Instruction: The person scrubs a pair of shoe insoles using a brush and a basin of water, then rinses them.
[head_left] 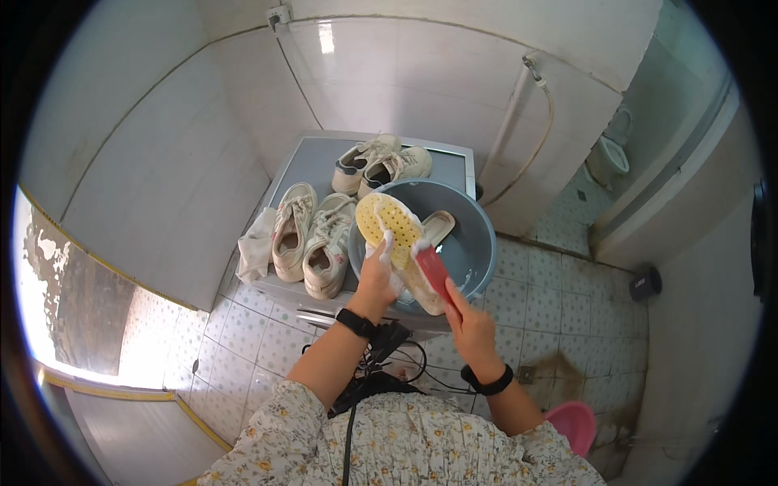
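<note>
My left hand [378, 274] grips a yellow perforated shoe insole [389, 222] with white foam along its edges, tilted over a grey-blue plastic basin [488, 243]. In my right hand [471, 325] is a red-handled scrubbing brush [434, 270], its foamy bristles against the insole's right edge. Another slipper or insole [440, 227] leans inside the basin, which holds some water. Left of the basin stand two off-white lace-up sneakers [293, 234], [330, 246]. Behind it is a second pair of pale sneakers [364, 161], [398, 167].
Basin and shoes stand on a grey-topped washing machine or cabinet [304, 158]. A white cloth [254, 246] hangs at its left corner. A hose [547, 121] runs down from a wall tap. A pink basin [574, 425] and a dark bin [645, 283] are on the tiled floor. Cables hang before me.
</note>
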Available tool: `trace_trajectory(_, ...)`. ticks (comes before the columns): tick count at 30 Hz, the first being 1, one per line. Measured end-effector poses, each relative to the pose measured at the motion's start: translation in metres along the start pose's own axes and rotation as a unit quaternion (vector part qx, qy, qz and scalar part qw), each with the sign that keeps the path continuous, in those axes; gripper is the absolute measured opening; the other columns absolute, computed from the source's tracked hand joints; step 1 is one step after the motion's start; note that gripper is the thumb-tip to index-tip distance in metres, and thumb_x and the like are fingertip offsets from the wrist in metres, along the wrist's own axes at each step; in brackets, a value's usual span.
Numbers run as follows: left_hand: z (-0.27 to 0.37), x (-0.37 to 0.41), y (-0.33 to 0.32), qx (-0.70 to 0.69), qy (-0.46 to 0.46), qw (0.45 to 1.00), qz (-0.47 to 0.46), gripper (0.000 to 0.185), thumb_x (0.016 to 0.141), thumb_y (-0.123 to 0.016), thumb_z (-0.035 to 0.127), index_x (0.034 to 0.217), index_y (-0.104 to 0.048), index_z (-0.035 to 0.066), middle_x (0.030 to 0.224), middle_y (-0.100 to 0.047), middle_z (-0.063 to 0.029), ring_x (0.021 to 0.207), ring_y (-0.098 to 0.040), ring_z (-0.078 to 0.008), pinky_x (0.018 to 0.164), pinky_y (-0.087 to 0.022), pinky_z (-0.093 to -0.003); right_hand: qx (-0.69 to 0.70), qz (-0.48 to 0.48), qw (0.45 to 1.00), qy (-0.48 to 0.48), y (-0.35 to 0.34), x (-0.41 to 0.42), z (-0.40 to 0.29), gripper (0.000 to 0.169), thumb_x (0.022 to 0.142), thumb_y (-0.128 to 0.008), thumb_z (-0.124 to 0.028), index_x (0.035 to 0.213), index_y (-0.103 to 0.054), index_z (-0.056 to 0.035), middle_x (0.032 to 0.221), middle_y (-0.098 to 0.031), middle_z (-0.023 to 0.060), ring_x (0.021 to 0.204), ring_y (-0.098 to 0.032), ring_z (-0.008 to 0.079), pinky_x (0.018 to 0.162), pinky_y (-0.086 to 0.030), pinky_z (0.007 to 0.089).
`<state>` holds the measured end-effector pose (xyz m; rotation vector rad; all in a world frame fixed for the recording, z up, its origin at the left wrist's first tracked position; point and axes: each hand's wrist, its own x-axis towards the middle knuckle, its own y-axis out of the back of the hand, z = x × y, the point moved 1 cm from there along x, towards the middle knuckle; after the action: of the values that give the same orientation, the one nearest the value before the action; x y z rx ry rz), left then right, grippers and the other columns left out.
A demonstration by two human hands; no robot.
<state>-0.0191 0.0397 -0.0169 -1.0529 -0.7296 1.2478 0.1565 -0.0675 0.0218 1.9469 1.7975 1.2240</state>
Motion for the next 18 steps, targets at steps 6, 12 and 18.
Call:
trace_trajectory(6, -0.003, -0.013, -0.027, 0.076, -0.067, 0.991, 0.085, 0.039, 0.102, -0.049, 0.022, 0.138, -0.042, 0.006, 0.130, -0.057, -0.0139, 0.117, -0.057, -0.0309, 0.102, -0.046, -0.0462, 0.015, 0.013, 0.999, -0.043, -0.005, 0.036, -0.009, 0.045, 0.093, -0.061, -0.020, 0.138, -0.054, -0.0202, 0.082, -0.066, 0.0202, 0.068, -0.063, 0.0375, 0.060, -0.049, 0.0420)
trace_trajectory(12, 0.012, -0.002, -0.020, 0.016, -0.055, 0.998, 0.004, 0.038, 0.102, -0.050, 0.024, 0.136, -0.043, 0.010, 0.131, -0.056, -0.0097, 0.118, -0.057, -0.0298, 0.101, -0.046, -0.0466, 0.048, 0.025, 0.998, -0.015, -0.005, 0.018, -0.004, 0.045, 0.094, -0.061, -0.020, 0.139, -0.054, -0.0198, 0.079, -0.065, 0.0198, 0.068, -0.063, 0.0372, 0.060, -0.049, 0.0424)
trace_trajectory(18, 0.005, -0.011, -0.035, 0.108, -0.091, 0.989, 0.040, 0.043, 0.102, -0.049, 0.028, 0.140, -0.038, 0.011, 0.133, -0.053, -0.0094, 0.120, -0.055, -0.0286, 0.101, -0.046, -0.0462, 0.047, 0.033, 0.998, -0.002, -0.006, 0.047, -0.013, 0.047, 0.093, -0.063, -0.017, 0.139, -0.053, -0.0199, 0.080, -0.066, 0.0184, 0.067, -0.063, 0.0367, 0.060, -0.049, 0.0418)
